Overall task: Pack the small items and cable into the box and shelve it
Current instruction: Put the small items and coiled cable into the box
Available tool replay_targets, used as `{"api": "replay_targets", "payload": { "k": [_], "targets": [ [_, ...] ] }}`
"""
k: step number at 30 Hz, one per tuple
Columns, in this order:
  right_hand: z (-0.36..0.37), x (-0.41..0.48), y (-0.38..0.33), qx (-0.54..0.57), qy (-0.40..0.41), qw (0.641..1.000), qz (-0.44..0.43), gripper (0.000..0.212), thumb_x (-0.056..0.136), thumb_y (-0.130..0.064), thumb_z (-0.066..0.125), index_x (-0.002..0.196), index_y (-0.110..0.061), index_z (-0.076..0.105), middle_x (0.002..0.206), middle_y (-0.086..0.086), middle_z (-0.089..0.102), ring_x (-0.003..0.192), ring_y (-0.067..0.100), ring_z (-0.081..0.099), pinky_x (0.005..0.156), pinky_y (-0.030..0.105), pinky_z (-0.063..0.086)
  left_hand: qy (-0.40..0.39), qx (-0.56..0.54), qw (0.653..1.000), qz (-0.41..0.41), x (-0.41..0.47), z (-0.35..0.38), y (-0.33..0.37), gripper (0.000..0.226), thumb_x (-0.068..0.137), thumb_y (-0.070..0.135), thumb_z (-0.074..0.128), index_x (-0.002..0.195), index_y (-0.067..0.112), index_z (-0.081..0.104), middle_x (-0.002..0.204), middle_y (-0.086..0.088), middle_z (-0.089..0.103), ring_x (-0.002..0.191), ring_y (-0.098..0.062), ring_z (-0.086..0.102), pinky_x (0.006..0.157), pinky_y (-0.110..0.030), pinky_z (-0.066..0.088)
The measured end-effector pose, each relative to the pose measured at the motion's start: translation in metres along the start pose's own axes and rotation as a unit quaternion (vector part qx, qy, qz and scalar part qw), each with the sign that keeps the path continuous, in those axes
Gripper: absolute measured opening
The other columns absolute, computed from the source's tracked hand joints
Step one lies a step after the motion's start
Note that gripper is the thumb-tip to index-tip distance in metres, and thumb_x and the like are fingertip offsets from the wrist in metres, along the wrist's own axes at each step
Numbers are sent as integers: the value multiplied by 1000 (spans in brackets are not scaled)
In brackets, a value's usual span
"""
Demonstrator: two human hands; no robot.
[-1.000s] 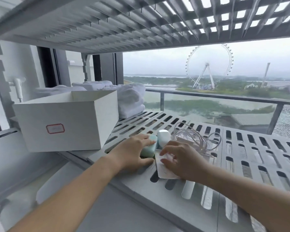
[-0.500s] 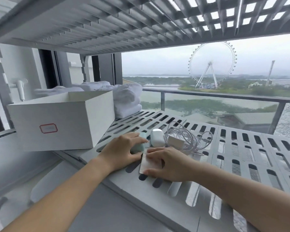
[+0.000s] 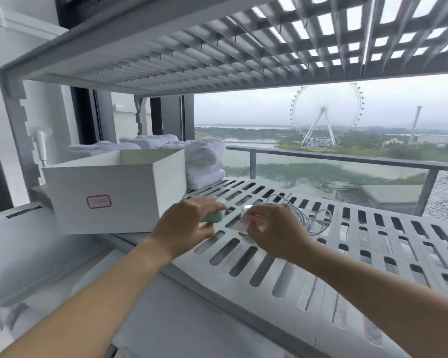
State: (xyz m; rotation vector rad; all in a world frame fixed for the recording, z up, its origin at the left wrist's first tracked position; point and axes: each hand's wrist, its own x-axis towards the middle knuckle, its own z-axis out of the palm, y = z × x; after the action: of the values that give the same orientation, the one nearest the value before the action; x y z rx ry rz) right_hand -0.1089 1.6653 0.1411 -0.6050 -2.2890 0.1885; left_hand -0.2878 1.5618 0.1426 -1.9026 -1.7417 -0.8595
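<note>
Mint case (image 3: 216, 216) held in left grip (image 3: 184, 226), white packet (image 3: 239, 224) in right grip (image 3: 274, 233), beside box (image 3: 130, 182).

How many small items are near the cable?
3: a mint-green case gripped by the left hand, a white oval case beyond the right hand, a flat white packet pinched in it. More may be hidden.

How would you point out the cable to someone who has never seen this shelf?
Find the open white box on the slotted shelf and look right along it. Just past the right hand lies the cable: a loose coil of thin white loops, the only stringy thing there.
</note>
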Motion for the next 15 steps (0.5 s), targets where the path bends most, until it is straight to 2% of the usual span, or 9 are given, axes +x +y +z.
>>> {"api": "replay_targets", "payload": {
  "k": [5, 8, 10, 13, 15],
  "targets": [
    [-11, 15, -28, 7, 86, 996, -7, 22, 74, -8, 57, 85, -23, 70, 81, -7, 74, 74, 12, 67, 71, 27, 53, 47, 6, 998, 47, 4, -39, 3, 48, 67, 7, 75, 110, 26, 64, 113, 2, 69, 92, -18, 68, 77, -23, 49],
    [-17, 30, -46, 10, 123, 992, -20, 25, 75, -4, 58, 88, -20, 71, 86, -6, 74, 77, 13, 68, 76, 29, 55, 69, 15, 996, 50, 8, -63, -4, 48, 72, 9, 72, 116, 26, 62, 120, -1, 65, 99, -20, 66, 82, -29, 52],
    [-17, 40, -60, 4, 139, 990, -26, 26, 74, -2, 59, 89, -19, 71, 87, -6, 74, 76, 12, 68, 77, 22, 53, 78, 25, 995, 50, 9, -78, -12, 48, 74, 11, 71, 118, 25, 60, 124, -1, 63, 106, -20, 63, 88, -30, 49],
    [-14, 54, -84, 8, 170, 985, -16, 26, 72, -2, 59, 87, -20, 71, 84, -6, 74, 71, 10, 64, 68, -1, 36, 98, 28, 993, 57, 7, -101, -26, 47, 75, 8, 69, 118, 24, 61, 124, -1, 62, 108, -20, 62, 89, -29, 48],
    [-8, 62, -100, 16, 190, 982, -8, 26, 71, -2, 60, 87, -21, 70, 81, -6, 73, 66, 4, 56, 63, -1, 33, 102, 24, 993, 61, 4, -114, -36, 47, 75, 7, 67, 118, 23, 61, 124, -1, 63, 108, -20, 61, 88, -34, 52]
  ]
}}
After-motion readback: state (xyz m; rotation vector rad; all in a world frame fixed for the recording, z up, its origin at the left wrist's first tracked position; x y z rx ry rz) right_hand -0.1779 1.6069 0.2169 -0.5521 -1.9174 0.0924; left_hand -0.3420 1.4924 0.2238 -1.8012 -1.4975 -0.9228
